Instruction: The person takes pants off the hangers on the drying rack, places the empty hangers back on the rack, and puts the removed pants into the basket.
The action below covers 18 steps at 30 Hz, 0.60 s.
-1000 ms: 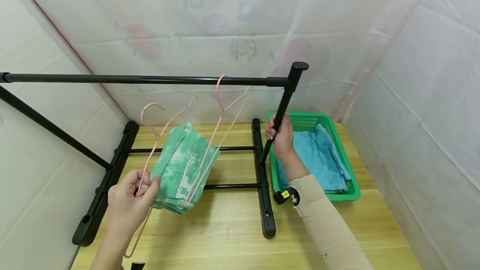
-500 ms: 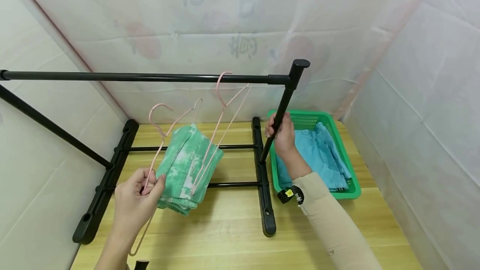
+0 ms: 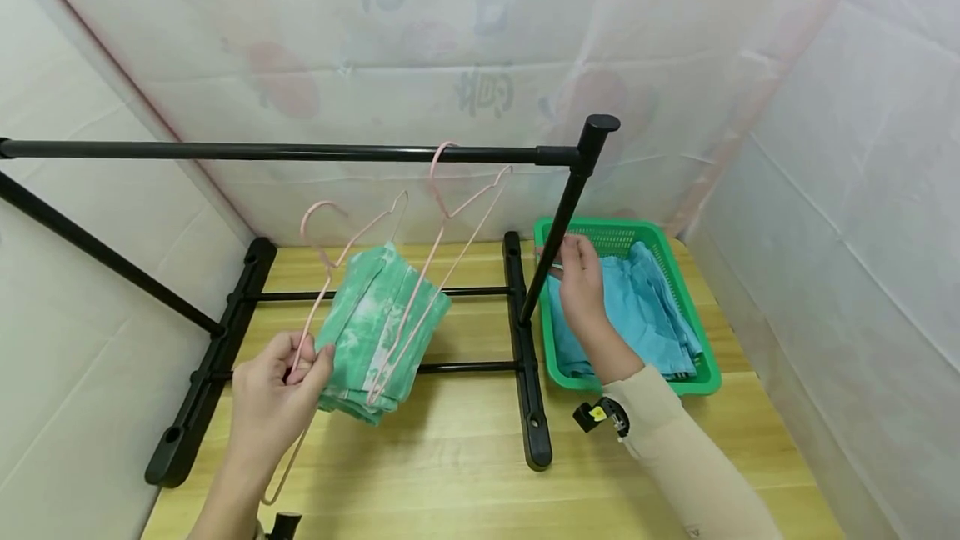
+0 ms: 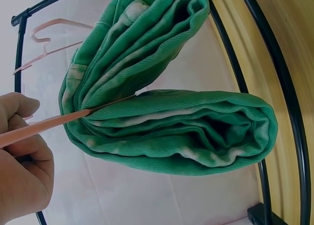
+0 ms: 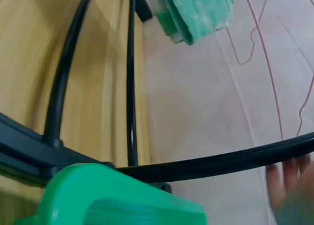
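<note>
My left hand (image 3: 273, 394) pinches a pink wire hanger (image 3: 327, 263) by its side, below and in front of the rail. A folded green-and-white tie-dye garment (image 3: 375, 323) is draped over the hanger's bar; its thick layers hang on both sides in the left wrist view. Another pink hanger (image 3: 447, 216) hooks over the black rail (image 3: 300, 152), bare, overlapping the garment in the head view. My right hand (image 3: 583, 294) is beside the rack's right post (image 3: 562, 219), fingers loosely bent, fingertips partly hidden behind the post.
A green plastic basket (image 3: 705, 386) with folded blue cloth (image 3: 637, 298) stands right of the rack. The rack's black feet (image 3: 534, 423) and lower crossbars (image 3: 472, 367) rest over the wooden table (image 3: 450, 473). Pale sheets (image 3: 825, 215) enclose the back and sides.
My right hand has loosened from the post and shifted slightly right. The left hand, with hanger and garment, has drifted a little right. The hanger on the rail has swung slightly.
</note>
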Available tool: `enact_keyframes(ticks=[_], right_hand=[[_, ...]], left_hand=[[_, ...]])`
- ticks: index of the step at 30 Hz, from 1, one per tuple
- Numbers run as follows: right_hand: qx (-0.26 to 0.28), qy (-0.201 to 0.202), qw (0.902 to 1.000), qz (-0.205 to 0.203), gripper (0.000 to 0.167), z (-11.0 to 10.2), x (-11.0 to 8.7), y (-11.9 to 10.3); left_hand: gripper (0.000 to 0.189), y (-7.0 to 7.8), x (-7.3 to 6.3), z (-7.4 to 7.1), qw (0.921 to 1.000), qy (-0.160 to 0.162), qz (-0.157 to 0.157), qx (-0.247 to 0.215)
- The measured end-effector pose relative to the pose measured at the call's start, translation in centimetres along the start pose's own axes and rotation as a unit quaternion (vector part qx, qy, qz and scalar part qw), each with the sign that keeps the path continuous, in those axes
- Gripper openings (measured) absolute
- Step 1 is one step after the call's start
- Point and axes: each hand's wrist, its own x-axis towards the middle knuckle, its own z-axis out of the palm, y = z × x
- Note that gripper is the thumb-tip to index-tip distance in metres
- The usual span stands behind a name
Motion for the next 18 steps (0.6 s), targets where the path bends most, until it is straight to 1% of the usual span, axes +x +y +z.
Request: enact_keyframes(ticks=[2,3,5,7,9,11,13,15,18], right_hand=[[-0.01,0.03,0.9993,0.019,0.021,-0.3,-0.7,0.1],[-0.013,0.041,0.9988,0.025,0.016,-0.5,-1.0,0.2],[-0.014,0.05,0.9983,0.027,0.017,-0.5,-1.8,-0.1],[-0.02,0.042,0.9988,0.012,0.021,-0.3,-2.8,-0.5],[-0.024,0.011,0.9994,-0.021,0.021,0.0,-3.8,-0.8],[-0.032,-0.028,0.9976,-0.055,0.018,0.7,-4.8,-1.0],[-0.036,-0.068,0.9942,-0.075,0.016,1.2,-5.4,-0.4],[-0.044,-0.105,0.9909,-0.072,0.016,1.9,-5.7,0.6],[-0.046,-0.149,0.9868,-0.044,0.014,2.8,-5.8,2.3]], left_hand=[[0.028,0.1,0.1,0.1,1.0,-0.001,-0.001,-0.003],[0.028,0.1,0.2,0.1,1.0,-0.002,-0.003,-0.004],[0.028,0.2,0.2,0.0,1.0,-0.003,-0.006,-0.003],[0.028,0.2,0.2,0.0,0.9999,-0.004,-0.009,-0.004],[0.028,0.2,0.2,0.0,0.9999,-0.004,-0.007,-0.005],[0.028,0.2,0.2,0.0,1.0,-0.004,-0.004,-0.008],[0.028,0.2,0.1,0.0,1.0,-0.003,0.0,-0.007],[0.028,0.2,0.2,0.0,1.0,-0.003,0.0,-0.007],[0.029,0.4,0.3,-0.1,1.0,-0.006,-0.007,-0.003]])
